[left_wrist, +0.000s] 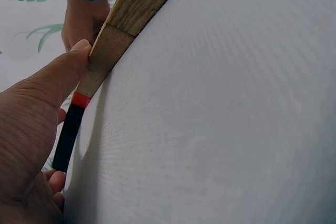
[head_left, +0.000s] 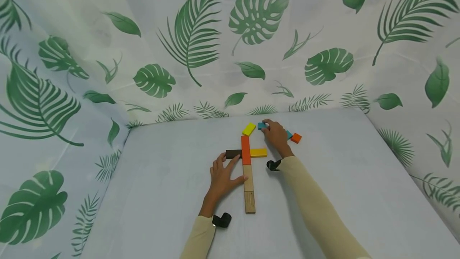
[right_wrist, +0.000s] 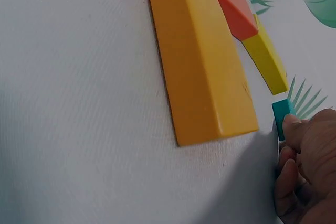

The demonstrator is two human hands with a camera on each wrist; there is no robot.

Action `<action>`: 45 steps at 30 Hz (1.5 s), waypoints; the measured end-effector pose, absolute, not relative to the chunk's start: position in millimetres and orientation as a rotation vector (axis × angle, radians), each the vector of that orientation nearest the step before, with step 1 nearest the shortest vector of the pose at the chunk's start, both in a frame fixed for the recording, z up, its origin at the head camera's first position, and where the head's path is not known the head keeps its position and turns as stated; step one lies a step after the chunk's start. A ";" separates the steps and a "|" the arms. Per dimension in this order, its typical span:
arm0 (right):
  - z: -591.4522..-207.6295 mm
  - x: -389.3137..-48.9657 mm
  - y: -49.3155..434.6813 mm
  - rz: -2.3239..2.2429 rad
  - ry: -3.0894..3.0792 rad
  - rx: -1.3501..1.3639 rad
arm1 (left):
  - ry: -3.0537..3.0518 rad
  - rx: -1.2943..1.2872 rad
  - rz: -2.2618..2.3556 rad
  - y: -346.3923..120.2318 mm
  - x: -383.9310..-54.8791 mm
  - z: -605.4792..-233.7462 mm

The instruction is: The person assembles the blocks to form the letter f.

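Note:
My right hand [head_left: 276, 134] pinches a small blue block [head_left: 261, 126] between thumb and fingers, just right of a tilted yellow block [head_left: 249, 129]. In the right wrist view, the blue block [right_wrist: 283, 117] shows at the fingertips, close to the yellow block's end. My left hand [head_left: 223, 177] lies spread beside a row of blocks. Its thumb touches a light wooden block [head_left: 248, 178], and its other fingers rest at a black block [head_left: 233, 154]. A red-orange block [head_left: 246, 150] continues the row upward, between the black block and an amber block [head_left: 258, 153].
A darker wooden block [head_left: 249, 202] forms the near end of the row. Beyond my right hand lie an orange block [head_left: 296, 138] and another blue block [head_left: 289, 134], partly hidden. A leaf-printed cloth [head_left: 212, 91] hangs behind the white table surface [head_left: 161, 195].

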State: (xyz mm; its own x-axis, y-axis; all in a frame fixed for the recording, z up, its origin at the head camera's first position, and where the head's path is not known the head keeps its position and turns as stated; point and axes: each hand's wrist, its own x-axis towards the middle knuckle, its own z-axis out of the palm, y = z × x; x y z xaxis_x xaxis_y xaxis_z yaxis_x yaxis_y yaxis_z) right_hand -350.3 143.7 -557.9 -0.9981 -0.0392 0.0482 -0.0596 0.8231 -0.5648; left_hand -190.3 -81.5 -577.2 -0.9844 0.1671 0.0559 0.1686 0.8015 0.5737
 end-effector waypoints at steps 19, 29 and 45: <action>-550.4 -355.7 137.2 0.992 -3.014 -0.074 | -2.975 -0.277 -0.956 -81.7 -189.5 -577.4; -551.3 -359.0 135.2 1.028 -2.976 -0.156 | -2.969 -0.272 -0.967 -81.4 -189.4 -578.0; -546.9 -356.7 131.3 1.046 -2.982 -0.196 | -2.988 -0.261 -0.949 -80.0 -189.5 -578.2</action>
